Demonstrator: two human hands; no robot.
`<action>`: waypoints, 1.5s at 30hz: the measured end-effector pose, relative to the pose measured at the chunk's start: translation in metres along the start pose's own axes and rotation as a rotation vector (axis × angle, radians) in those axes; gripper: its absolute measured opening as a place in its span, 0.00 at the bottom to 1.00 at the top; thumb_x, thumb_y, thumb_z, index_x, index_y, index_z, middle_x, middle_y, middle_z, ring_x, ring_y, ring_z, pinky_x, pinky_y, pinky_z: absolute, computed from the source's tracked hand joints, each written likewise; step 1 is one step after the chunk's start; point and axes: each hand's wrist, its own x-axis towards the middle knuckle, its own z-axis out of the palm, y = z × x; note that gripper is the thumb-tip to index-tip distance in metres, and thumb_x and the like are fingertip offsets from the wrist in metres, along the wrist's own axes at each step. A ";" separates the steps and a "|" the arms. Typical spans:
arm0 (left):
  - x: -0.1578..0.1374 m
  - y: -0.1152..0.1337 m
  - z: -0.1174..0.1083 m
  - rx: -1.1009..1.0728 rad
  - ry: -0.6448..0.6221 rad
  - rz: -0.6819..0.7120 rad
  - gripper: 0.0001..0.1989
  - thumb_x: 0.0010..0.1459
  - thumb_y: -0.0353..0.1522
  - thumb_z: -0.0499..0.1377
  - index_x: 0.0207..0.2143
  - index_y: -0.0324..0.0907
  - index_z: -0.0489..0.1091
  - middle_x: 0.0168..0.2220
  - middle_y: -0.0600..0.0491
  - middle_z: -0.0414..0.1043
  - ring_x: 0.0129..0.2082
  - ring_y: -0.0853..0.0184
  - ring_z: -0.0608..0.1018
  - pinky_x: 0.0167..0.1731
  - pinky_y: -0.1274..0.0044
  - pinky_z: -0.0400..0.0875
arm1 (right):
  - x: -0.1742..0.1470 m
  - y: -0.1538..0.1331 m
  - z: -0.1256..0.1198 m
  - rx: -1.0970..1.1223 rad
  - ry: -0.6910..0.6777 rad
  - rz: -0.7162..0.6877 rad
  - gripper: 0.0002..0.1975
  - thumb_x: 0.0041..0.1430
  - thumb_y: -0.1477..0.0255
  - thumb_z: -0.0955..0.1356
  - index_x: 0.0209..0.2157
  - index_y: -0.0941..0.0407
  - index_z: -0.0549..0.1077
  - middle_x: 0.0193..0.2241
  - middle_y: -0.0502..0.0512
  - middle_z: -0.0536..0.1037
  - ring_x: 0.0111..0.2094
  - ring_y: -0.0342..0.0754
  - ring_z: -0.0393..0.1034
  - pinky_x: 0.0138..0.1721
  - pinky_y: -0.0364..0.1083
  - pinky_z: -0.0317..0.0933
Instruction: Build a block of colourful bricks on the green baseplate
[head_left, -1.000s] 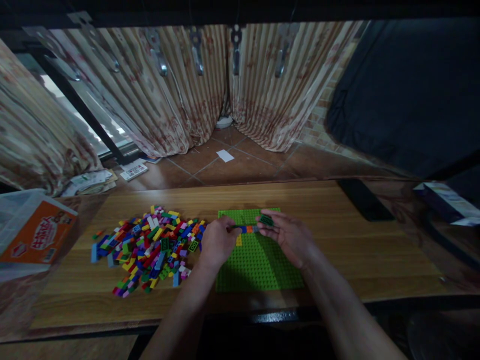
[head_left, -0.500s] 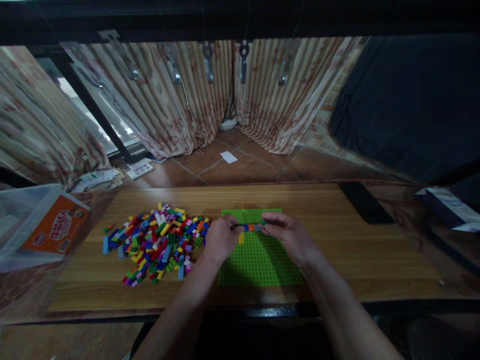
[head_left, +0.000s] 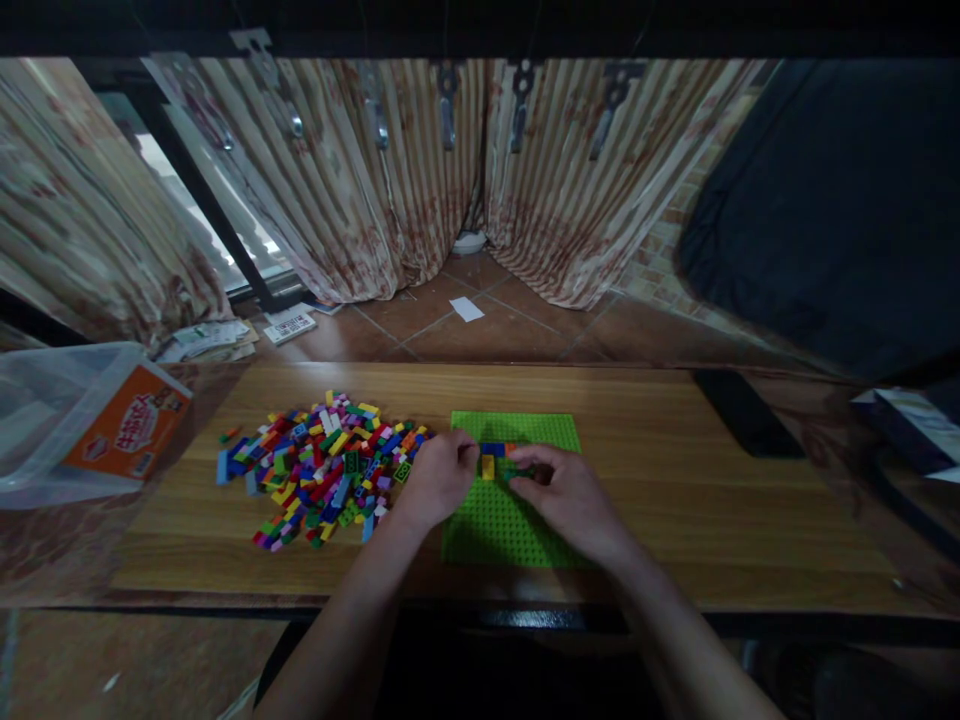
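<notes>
Marked by an orange label (head_left: 131,425) in white characters too blurred to read, on a clear bin (head_left: 45,395) cut off at frame left. Pinching a green brick (head_left: 517,470), half hidden, in the right hand (head_left: 568,492) over a green baseplate (head_left: 502,525) at lower center; curling the left hand (head_left: 442,475) beside a blue-and-orange brick row (head_left: 494,450) running left to right, cannot tell whether holding anything. Followed just below by a yellow brick (head_left: 488,468), aligned lengthwise up the frame.

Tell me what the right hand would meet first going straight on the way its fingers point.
Past the dark green brick it seems to hold, the right hand would probably meet the yellow brick first, though its height above the baseplate is unclear.
</notes>
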 end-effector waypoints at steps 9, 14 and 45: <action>-0.019 -0.012 -0.010 -0.182 -0.378 -0.076 0.13 0.55 0.32 0.49 0.20 0.40 0.66 0.20 0.54 0.72 0.19 0.70 0.74 0.20 0.81 0.63 | -0.012 -0.015 0.026 -0.345 0.036 0.047 0.14 0.49 0.74 0.70 0.41 0.60 0.75 0.31 0.56 0.77 0.30 0.47 0.70 0.34 0.46 0.61; -0.021 -0.011 -0.014 -0.198 -0.453 -0.048 0.12 0.55 0.33 0.50 0.24 0.39 0.68 0.24 0.52 0.75 0.22 0.70 0.75 0.20 0.82 0.63 | -0.013 -0.015 0.032 -0.279 -0.015 0.113 0.16 0.46 0.72 0.73 0.39 0.59 0.74 0.28 0.53 0.76 0.27 0.46 0.70 0.31 0.45 0.61; -0.020 -0.005 0.003 -0.136 -0.241 -0.073 0.10 0.53 0.31 0.53 0.22 0.39 0.70 0.18 0.54 0.72 0.19 0.70 0.74 0.21 0.80 0.63 | -0.004 -0.011 0.022 -0.212 -0.116 0.143 0.10 0.54 0.74 0.65 0.27 0.58 0.78 0.17 0.51 0.76 0.18 0.43 0.68 0.24 0.42 0.58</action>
